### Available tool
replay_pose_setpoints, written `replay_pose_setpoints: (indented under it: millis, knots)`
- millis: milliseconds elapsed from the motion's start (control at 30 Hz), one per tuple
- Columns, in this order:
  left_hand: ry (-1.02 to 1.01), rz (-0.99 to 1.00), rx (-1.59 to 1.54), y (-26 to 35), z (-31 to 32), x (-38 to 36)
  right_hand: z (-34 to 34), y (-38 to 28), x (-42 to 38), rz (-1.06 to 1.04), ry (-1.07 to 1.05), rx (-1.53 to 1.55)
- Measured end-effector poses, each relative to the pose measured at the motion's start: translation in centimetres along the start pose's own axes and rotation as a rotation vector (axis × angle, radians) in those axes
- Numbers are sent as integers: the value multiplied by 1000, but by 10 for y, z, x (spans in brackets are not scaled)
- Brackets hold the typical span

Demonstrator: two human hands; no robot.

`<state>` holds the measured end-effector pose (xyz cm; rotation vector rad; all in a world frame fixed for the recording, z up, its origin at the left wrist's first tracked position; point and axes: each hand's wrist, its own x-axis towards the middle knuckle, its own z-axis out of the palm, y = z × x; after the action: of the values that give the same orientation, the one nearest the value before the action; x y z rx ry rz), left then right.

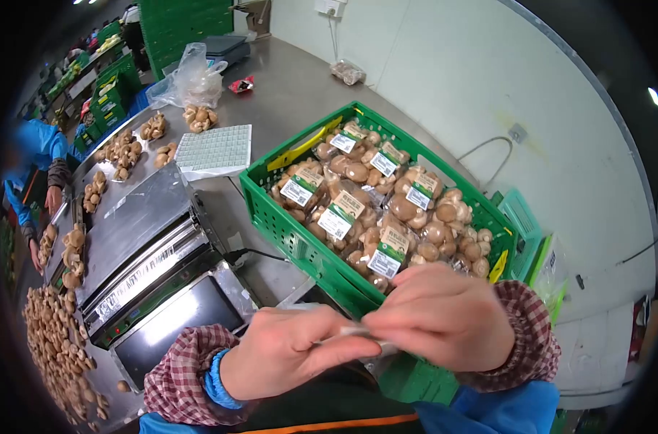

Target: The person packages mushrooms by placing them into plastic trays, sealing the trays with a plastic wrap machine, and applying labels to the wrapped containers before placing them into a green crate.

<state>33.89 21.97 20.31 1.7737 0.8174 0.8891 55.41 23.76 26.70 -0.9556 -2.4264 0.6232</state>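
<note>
My left hand (pixel 293 351) and my right hand (pixel 441 315) meet at the lower centre, in front of a green crate (pixel 285 235). Both have thumb and fingers pinched on a small pale piece (pixel 358 331), partly hidden between them; what it is I cannot make out. Several clear packs of brown mushrooms (pixel 354 171) with white and green labels fill the crate. Left of my hands is a weighing and wrapping machine (pixel 148 253) with a dark screen (pixel 177 329).
Loose mushrooms (pixel 54 340) are heaped at the left, with bunches (pixel 119 152) behind. A label sheet (pixel 214 150), a plastic bag (pixel 195 76) and a red packet (pixel 241 84) lie further back. A co-worker's hands (pixel 53 199) are at the far left. A white wall (pixel 452 65) stands behind the crate.
</note>
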Motion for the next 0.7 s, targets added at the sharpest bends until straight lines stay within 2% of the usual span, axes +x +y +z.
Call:
replay_pose_setpoints:
  millis: [33,67,100,133,200,233,267,333,400,467,567,600,633,667,700]
  knots:
    - [-109,14,73,-8,2,-5,-4,-2,-7,-39,78,-92]
    - [-222,33,146,-18,5,-10,-5,-2,-19,349,489,143]
    - [-295,30,204,-38,13,-24,-30,-2,-19,682,700,186]
    - [-379,-3,201,-53,17,-34,-38,13,-34,693,708,176]
    - [-256,-80,160,-78,30,-50,-37,49,-61,675,518,471]
    - [-207,-101,149,-76,33,-46,-16,40,-58,611,287,454]
    - [-45,-72,53,-62,36,-37,16,25,-53,537,58,437]
    - [119,48,109,-38,40,-26,57,4,-44,280,-1,343]
    - [178,19,117,-19,43,-24,66,-4,-45,241,-45,319]
    - [229,19,117,-4,50,-22,57,0,-50,148,126,150]
    - [322,11,71,15,83,-17,16,11,-67,8,92,141]
    - [331,6,83,15,90,-15,5,15,-72,-102,128,93]
    - [175,-43,82,15,95,-15,-7,20,-77,-209,169,46]
    - [16,-95,78,13,100,-14,-22,28,-86,-7,301,101]
    - [-46,-26,89,6,111,-15,-38,38,-95,199,426,155]
